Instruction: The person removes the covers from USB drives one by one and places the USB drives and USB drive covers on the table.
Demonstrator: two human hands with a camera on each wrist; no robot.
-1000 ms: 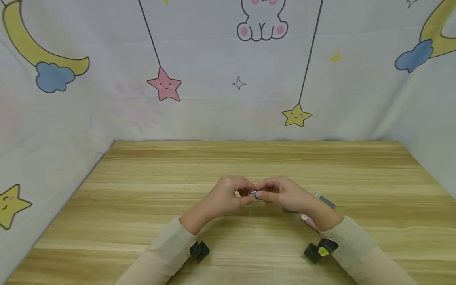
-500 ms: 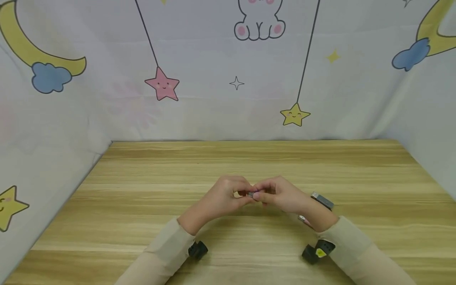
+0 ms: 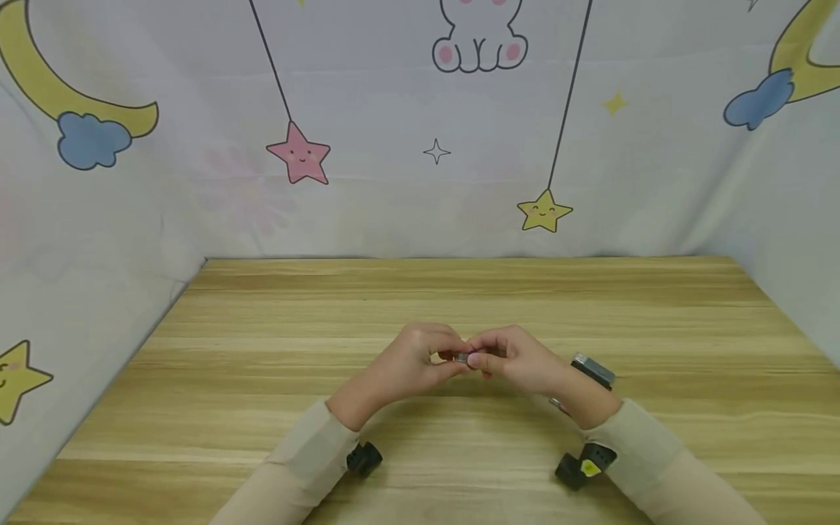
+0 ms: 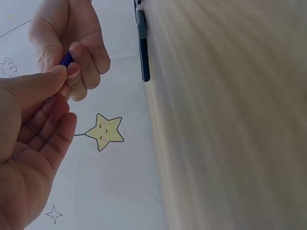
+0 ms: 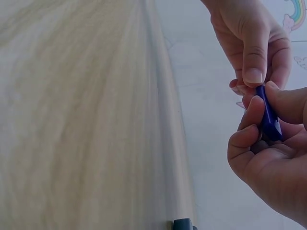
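Above the middle of the table, my two hands meet at a small blue-purple USB flash drive [image 5: 270, 117]. My right hand [image 3: 525, 361] pinches its body between thumb and curled fingers. My left hand [image 3: 420, 357] pinches the opposite end, where a bit of the silver metal plug shows between the fingertips in the head view. Fingers cover most of the drive in the left wrist view, leaving only a patch of blue. Beside my right wrist lies a grey USB flash drive [image 3: 593, 370] with a silver plug.
The silver end of another drive [image 3: 558, 405] peeks out from under my right forearm on the wooden table [image 3: 295, 306]. Printed cloth [image 3: 374, 204] hangs behind the table and along both sides. A small black camera sits on each wrist.
My right hand has shifted slightly left, and less of the silver plug shows between the fingers. My right arm now covers more of the pink drive. Both hands keep their pinch.
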